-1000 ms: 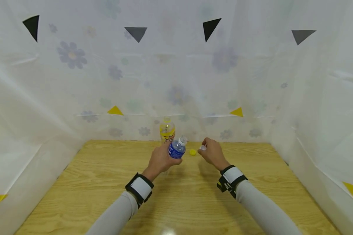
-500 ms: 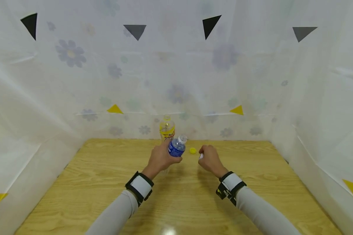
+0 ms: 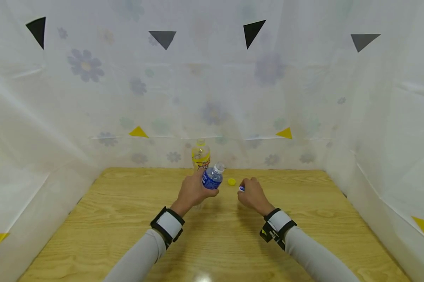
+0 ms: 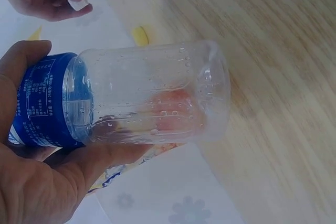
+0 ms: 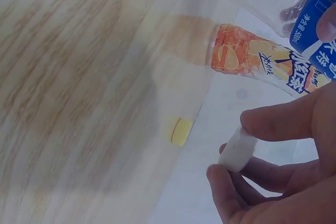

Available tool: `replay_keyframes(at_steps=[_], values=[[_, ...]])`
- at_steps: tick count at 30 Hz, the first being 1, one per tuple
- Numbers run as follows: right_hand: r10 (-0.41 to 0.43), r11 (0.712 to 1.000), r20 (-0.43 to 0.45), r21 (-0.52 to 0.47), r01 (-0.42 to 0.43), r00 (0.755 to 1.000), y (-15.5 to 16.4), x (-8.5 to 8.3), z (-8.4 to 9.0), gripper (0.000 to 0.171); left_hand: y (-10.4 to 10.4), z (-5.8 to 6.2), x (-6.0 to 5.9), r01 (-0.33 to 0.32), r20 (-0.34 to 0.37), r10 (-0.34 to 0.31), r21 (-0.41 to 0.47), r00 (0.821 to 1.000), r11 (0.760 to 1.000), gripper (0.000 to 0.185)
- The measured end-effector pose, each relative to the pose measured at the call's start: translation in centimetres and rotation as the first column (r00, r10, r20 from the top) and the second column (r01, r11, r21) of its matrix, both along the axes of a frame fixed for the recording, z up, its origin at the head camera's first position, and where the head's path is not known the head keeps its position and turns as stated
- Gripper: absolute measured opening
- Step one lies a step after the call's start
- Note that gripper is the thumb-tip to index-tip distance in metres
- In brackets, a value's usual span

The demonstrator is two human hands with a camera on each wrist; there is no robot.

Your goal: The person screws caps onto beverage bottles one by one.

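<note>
My left hand [image 3: 195, 188] grips a clear plastic bottle with a blue label [image 3: 212, 178], tilted to the right, its neck uncapped. Water drops cling inside its clear lower part [image 4: 147, 93] in the left wrist view. Over the table on the right, my right hand [image 3: 253, 194] pinches a white bottle cap [image 5: 239, 149] between thumb and fingers. Behind the left hand stands a second clear bottle with a yellow and orange label [image 5: 262, 56], open at the top. A yellow cap [image 3: 231, 181] lies on the table between the two hands.
The wooden table [image 3: 205, 243] meets a white flower-patterned curtain [image 3: 212, 98] at its back edge. More white sheeting hangs along both sides. Black and yellow triangles are fixed to the curtain.
My right hand has turned and lowered slightly; the white cap in it shows a blue-marked face now instead of its white side. The left hand and its bottle have stayed put.
</note>
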State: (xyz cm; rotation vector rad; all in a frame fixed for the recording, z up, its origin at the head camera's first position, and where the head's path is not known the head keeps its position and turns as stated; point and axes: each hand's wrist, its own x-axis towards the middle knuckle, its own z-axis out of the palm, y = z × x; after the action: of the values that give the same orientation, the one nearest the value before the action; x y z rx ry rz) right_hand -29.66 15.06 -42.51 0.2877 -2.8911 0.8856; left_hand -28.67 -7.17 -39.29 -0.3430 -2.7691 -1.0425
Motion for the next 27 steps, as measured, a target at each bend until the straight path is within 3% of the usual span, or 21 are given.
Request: replay_keyframes(at_steps=[8, 12, 18, 23, 27], values=[[0.025, 1.000, 0.006, -0.005, -0.025, 1.000, 0.0, 0.0, -0.2, 0.021, 0.0, -0.1, -0.1, -0.008, 0.016, 0.008, -0.003, 1.000, 1.000, 0.078], [0.041, 0.999, -0.017, -0.017, -0.041, 0.999, 0.4, -0.1, 0.6, 0.024, 0.1, -0.1, 0.0, -0.001, 0.030, 0.001, -0.004, 1.000, 1.000, 0.079], [0.066, 0.993, -0.080, -0.090, -0.074, 0.995, 0.4, -0.3, 4.4, 0.026, 0.2, 0.0, 0.1, 0.003, 0.034, -0.003, 0.004, 0.999, 1.000, 0.080], [0.134, 0.976, -0.150, -0.152, -0.157, 0.980, -0.3, 0.6, 8.3, 0.029, 0.2, 0.0, 0.1, -0.002, 0.042, 0.002, -0.001, 0.999, 1.000, 0.078], [0.170, 0.968, -0.201, -0.149, -0.201, 0.965, -1.2, 1.4, 10.4, 0.030, 0.1, 0.0, 0.0, 0.001, 0.038, -0.001, 0.003, 0.999, 1.000, 0.077]])
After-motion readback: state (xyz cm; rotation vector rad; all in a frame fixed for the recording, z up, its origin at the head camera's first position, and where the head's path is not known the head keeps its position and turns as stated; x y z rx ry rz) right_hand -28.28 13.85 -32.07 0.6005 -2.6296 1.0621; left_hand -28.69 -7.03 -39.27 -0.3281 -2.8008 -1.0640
